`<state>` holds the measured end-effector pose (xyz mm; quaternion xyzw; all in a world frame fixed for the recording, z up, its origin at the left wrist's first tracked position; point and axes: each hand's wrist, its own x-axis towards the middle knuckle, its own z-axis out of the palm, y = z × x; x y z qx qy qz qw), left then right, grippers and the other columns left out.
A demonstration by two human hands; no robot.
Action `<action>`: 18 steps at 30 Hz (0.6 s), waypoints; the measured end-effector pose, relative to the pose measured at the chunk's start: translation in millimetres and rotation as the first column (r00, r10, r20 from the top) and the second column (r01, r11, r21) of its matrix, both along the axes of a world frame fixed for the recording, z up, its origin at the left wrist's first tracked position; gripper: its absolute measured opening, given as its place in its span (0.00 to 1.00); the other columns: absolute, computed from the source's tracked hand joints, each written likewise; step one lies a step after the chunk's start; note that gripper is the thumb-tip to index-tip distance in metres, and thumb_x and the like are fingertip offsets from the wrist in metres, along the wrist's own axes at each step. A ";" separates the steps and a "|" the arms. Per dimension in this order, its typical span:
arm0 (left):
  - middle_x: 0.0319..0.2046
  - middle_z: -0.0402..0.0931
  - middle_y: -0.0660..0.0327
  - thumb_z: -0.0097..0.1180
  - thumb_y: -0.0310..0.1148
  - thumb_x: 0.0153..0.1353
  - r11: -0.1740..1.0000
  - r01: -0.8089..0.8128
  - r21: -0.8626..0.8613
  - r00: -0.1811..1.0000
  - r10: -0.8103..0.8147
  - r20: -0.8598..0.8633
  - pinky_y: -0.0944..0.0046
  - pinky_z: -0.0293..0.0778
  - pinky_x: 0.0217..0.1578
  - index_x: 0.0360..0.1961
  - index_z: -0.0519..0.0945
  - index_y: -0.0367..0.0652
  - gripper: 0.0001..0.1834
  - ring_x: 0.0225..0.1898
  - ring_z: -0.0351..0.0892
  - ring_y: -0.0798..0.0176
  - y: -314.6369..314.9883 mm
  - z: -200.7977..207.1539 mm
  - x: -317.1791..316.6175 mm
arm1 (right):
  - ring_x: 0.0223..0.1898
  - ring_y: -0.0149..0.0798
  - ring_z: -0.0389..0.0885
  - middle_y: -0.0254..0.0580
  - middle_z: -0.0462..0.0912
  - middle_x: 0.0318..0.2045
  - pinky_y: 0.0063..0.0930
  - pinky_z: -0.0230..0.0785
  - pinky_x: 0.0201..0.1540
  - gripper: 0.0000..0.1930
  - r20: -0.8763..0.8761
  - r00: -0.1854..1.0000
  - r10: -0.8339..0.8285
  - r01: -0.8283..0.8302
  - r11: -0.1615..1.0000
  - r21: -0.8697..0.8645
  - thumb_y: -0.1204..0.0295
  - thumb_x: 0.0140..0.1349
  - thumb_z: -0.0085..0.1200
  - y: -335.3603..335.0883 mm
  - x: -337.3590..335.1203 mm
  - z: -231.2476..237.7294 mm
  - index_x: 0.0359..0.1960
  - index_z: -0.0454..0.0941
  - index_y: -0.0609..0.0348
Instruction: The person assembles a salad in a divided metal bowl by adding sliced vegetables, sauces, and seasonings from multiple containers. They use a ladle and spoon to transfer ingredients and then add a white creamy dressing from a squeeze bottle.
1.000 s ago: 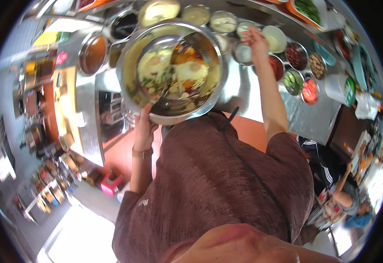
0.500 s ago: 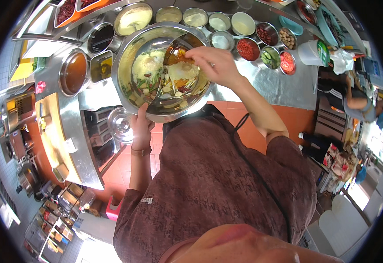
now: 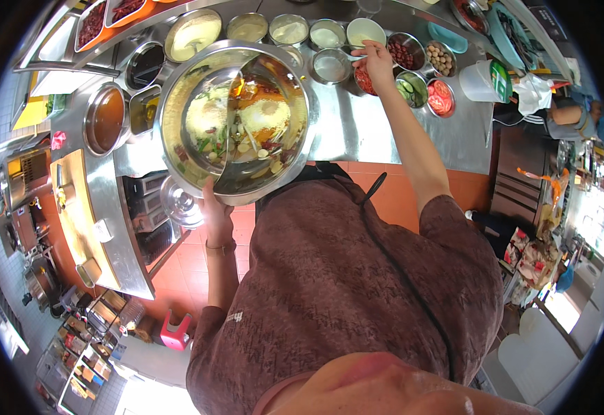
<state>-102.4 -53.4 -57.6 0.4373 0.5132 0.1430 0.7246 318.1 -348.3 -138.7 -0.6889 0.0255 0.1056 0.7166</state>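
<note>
My left hand (image 3: 215, 211) grips the near rim of a round steel pot (image 3: 158, 124) with a curved divider, its thumb over the edge. Pale powder (image 3: 205, 116) and green scallion pieces (image 3: 208, 146) lie in the left half. The right half holds reddish oil (image 3: 246, 97), more powder (image 3: 271, 111) and pale slices. My right hand (image 3: 377, 68) is over a steel container of small red berries (image 3: 363, 81), partly covering it. Its fingers are drawn together; what they hold, if anything, I cannot make out. A clear round glass piece (image 3: 182, 202) appears beside my left hand.
Several steel bowls of powders (image 3: 289, 29) line the back of the steel counter (image 3: 347, 131). Right of them sit red dates (image 3: 404, 52), cucumber slices (image 3: 410, 90), tomato slices (image 3: 440, 98) and a white tub (image 3: 475, 81). A pot of brown liquid (image 3: 105, 119) stands left.
My right hand has moved from above the pot, rightward and away from me, to the red berries. The pot, still in my left hand, appears shifted slightly left in view.
</note>
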 end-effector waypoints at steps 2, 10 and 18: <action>0.26 0.76 0.67 0.56 0.45 0.73 0.991 -0.127 0.032 0.991 0.128 -0.025 0.70 0.53 0.14 0.49 0.81 0.42 0.17 0.17 0.65 0.74 -30.1 25.3 22.8 | 0.22 0.32 0.84 0.47 0.90 0.38 0.24 0.71 0.24 0.15 -0.038 0.999 0.031 -0.030 0.999 0.015 0.66 0.79 0.44 2.8 25.9 -23.3 0.55 0.76 0.64; 0.18 0.65 0.73 0.54 0.43 0.74 0.988 -0.144 0.057 0.988 0.147 -0.048 0.72 0.49 0.14 0.44 0.78 0.46 0.12 0.15 0.58 0.77 -78.8 46.1 36.2 | 0.23 0.34 0.85 0.46 0.89 0.36 0.25 0.71 0.23 0.15 -0.153 0.972 0.177 -0.176 0.984 0.016 0.68 0.78 0.42 39.8 73.9 -74.8 0.55 0.75 0.65; 0.17 0.64 0.74 0.53 0.42 0.75 0.991 -0.132 -0.013 0.990 0.131 -0.055 0.71 0.46 0.13 0.43 0.81 0.44 0.13 0.13 0.53 0.78 -102.1 55.9 60.8 | 0.24 0.36 0.86 0.51 0.90 0.38 0.25 0.71 0.24 0.15 -0.144 0.977 0.158 -0.144 0.984 0.103 0.69 0.78 0.41 14.9 81.6 -62.9 0.55 0.75 0.66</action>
